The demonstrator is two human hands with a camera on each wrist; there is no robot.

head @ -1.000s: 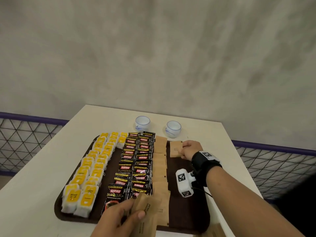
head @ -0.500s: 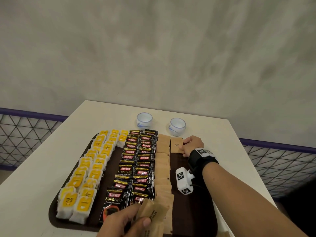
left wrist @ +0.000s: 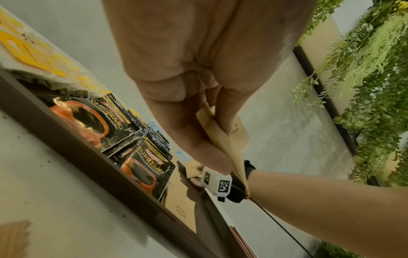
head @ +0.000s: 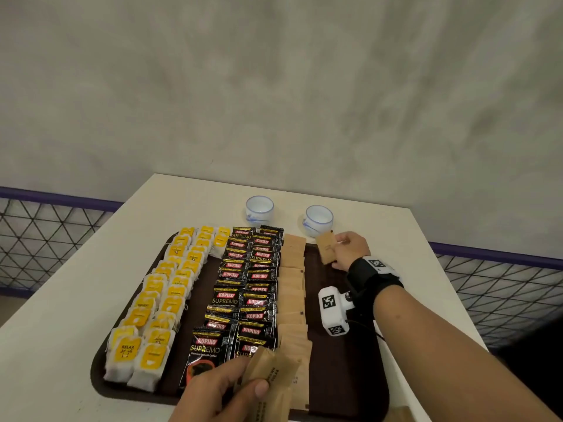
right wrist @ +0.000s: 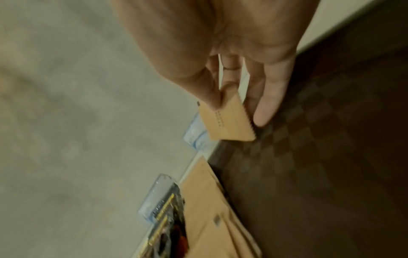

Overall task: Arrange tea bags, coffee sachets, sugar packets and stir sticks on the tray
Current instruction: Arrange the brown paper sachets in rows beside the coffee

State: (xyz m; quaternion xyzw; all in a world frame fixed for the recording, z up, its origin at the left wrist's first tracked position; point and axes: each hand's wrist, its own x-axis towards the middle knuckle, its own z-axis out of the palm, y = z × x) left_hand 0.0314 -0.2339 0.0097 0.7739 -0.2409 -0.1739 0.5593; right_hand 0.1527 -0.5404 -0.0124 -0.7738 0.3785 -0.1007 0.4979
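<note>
A dark brown tray (head: 350, 376) holds rows of yellow tea bags (head: 170, 287), black coffee sachets (head: 243, 287) and a column of brown sugar packets (head: 291, 287). My right hand (head: 347, 249) pinches one brown sugar packet (head: 326, 248) at the tray's far right corner, tilted just above the tray floor; the right wrist view shows thumb and finger on this sugar packet (right wrist: 227, 122). My left hand (head: 222, 394) grips a bunch of brown sugar packets (head: 271, 379) over the tray's near edge, seen as a sugar bunch (left wrist: 227, 139) from the left wrist. No stir sticks are in view.
Two white-and-blue cups (head: 259, 208) (head: 318, 219) stand on the white table (head: 61, 315) just behind the tray. Bare tray floor lies right of the sugar column. More brown packets (head: 396, 414) lie at the near table edge. Wire-mesh railing (head: 45, 236) flanks the table.
My right hand has carried its sugar packet farther back and right, to the tray's far corner, and tilted it. The left hand stays near the front edge with its bunch.
</note>
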